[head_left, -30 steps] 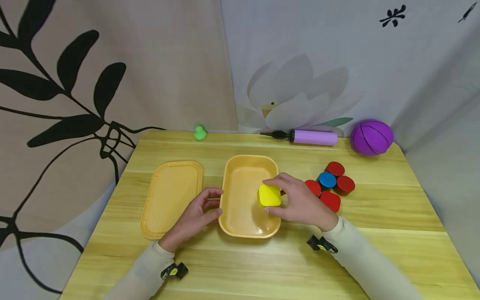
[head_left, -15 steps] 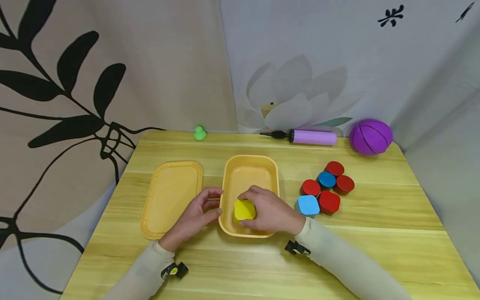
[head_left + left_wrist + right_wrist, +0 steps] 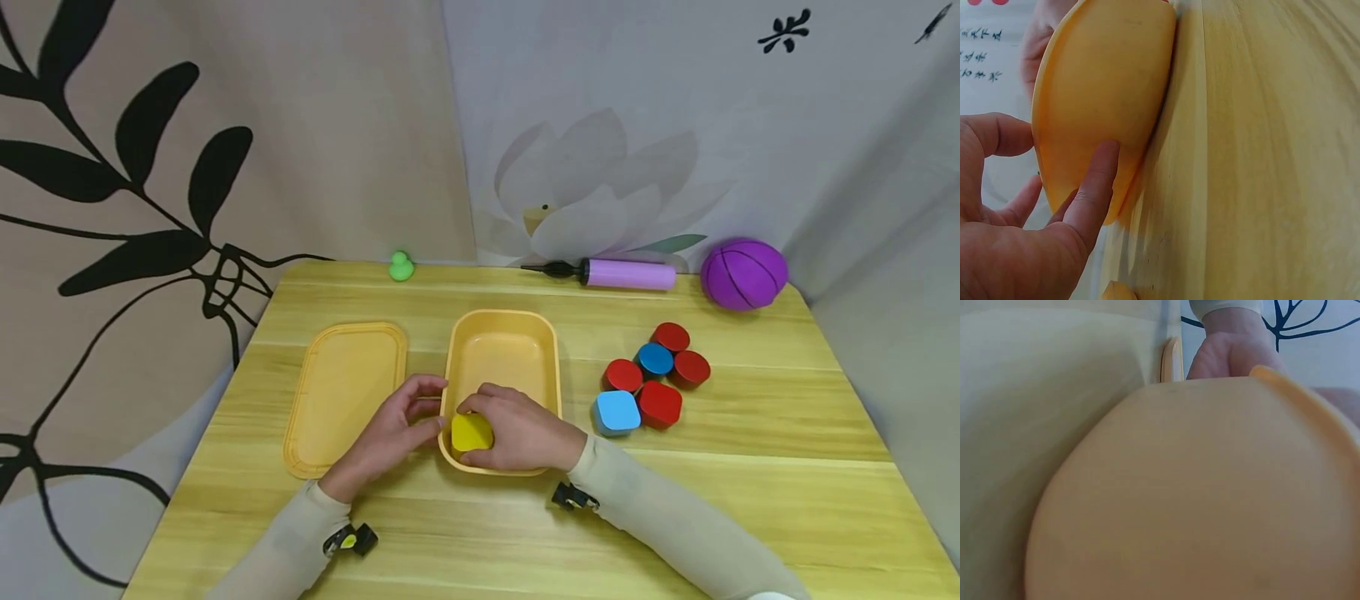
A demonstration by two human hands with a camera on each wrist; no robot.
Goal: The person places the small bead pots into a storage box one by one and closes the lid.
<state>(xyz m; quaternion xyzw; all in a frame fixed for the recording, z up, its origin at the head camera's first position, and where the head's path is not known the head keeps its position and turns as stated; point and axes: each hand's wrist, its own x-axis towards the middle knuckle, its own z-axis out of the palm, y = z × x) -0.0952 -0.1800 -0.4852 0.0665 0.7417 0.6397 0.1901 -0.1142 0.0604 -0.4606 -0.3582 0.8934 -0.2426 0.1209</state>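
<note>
An open yellow tub [image 3: 553,358] stands mid-table, with its flat lid [image 3: 345,396] lying to its left. My right hand [image 3: 477,427] reaches into the tub's near left corner and grips a yellow block [image 3: 468,437] from above. My left hand [image 3: 438,404] holds the tub's left wall between curled fingers and thumb. In the left wrist view the thumb [image 3: 1094,187] presses the tub's outer wall [image 3: 1104,94]. The right wrist view is filled by the tub's wall [image 3: 1197,487], with the left hand [image 3: 1235,353] behind it.
Right of the tub sits a cluster of blocks: a light blue square [image 3: 617,411], a red square [image 3: 660,403], a blue round [image 3: 655,360] and three red rounds [image 3: 670,336]. A purple pump [image 3: 628,273], purple ball [image 3: 744,274] and green duck [image 3: 401,267] line the table's far edge.
My right hand carried the yellow block from the tub's right side to its near left corner, uncovering the light blue block. The left hand stayed on the tub.
</note>
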